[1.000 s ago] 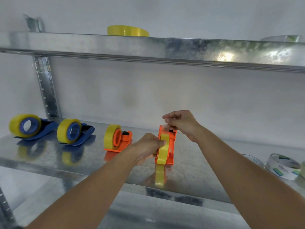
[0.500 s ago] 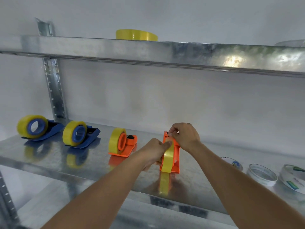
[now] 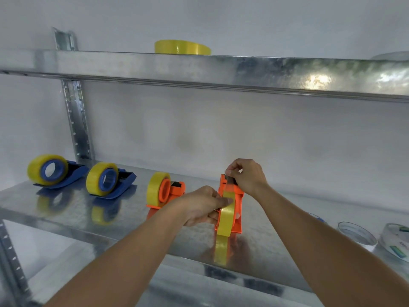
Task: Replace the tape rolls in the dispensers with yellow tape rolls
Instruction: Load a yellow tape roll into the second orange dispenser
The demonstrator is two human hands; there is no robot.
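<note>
An orange dispenser (image 3: 237, 220) stands end-on on the metal shelf (image 3: 132, 222) with a yellow tape roll (image 3: 224, 222) in it. My left hand (image 3: 203, 206) grips the roll and the dispenser's left side, thumb on the tape. At the dispenser's far end, by the cutter, my right hand (image 3: 245, 176) pinches the tape's loose end. To the left stand another orange dispenser (image 3: 174, 190) and two blue dispensers (image 3: 76, 173) (image 3: 122, 181), each loaded with a yellow roll. One spare yellow roll (image 3: 182, 47) lies flat on the upper shelf (image 3: 221, 69).
Clear tape rolls (image 3: 356, 234) (image 3: 396, 240) lie on the shelf at the far right. A slotted steel upright (image 3: 76, 120) rises at the back left. A white wall closes the back. A lower shelf shows below the front edge.
The view has shifted, so everything sits lower and further right in frame. My right hand has risen slightly at the cutter end, fingers now pinching the tape end. My left hand keeps its grip.
</note>
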